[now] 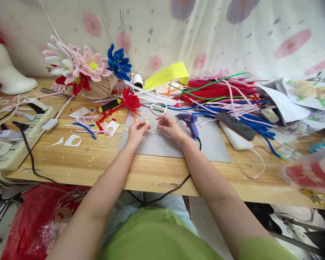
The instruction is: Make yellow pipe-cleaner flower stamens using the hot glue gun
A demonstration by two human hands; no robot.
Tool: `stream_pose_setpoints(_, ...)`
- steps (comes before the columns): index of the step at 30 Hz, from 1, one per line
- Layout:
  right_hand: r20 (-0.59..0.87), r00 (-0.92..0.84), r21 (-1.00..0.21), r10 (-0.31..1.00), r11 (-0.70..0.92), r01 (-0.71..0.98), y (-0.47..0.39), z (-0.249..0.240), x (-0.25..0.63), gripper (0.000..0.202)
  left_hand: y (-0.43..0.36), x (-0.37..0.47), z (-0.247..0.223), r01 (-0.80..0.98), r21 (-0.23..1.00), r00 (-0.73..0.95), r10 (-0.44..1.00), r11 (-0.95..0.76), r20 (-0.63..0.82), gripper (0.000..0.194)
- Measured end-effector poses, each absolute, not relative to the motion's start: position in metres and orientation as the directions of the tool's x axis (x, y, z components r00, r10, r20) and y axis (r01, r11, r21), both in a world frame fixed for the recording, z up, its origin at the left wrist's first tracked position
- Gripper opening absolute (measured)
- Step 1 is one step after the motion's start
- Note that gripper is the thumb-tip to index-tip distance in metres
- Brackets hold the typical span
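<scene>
Over the grey cutting mat [213, 147], my left hand [137, 135] is closed in a pinch on a small piece with yellow tips, mostly hidden by the fingers. A thin white strand [153, 131] runs from it towards my right hand [171, 128], whose thumb and fingertips are drawn together at the strand's other end. Right of that hand a purple glue gun [189, 122] lies on the mat. Behind the hands are white-handled scissors [158, 108] and a red pipe-cleaner flower [130, 100] with orange stems.
Pipe-cleaner bundles [224, 90] fill the back right. A phone [236, 125] rests on a white power bank [235, 139]. Finished flowers [90, 65] stand back left, near a power strip [18, 144]. Offcuts and paper scraps [73, 140] litter the left. The black cord [173, 189] hangs over the front edge.
</scene>
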State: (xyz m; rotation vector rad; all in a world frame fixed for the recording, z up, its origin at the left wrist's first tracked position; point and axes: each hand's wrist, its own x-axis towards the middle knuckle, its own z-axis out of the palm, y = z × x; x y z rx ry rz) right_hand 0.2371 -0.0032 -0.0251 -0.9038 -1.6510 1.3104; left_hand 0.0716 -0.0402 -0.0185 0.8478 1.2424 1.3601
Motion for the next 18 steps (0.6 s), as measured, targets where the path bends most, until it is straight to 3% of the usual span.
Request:
stream_pose_setpoints(3,0.185,-0.417,-0.976,0.89,0.215,0.026,-0.006,-0.022,0.233,0.031,-0.039,0.075,-0.023,-0.211,0.975,-0.181,0.978,0.069,-0.108,0.032)
stream_pose_setpoints(10,0.256,-0.377,-0.909,0.89,0.354,0.219,-0.013,-0.02,0.227,0.032,-0.04,0.079,-0.025,-0.21,0.974,-0.109,0.988,0.085,-0.11,0.026)
stream_pose_setpoints(18,0.317,-0.363,-0.882,0.876,0.413,0.227,-0.016,-0.019,0.224,0.032,-0.041,0.079,-0.028,-0.208,0.973,-0.085,0.989,0.101,-0.121,0.03)
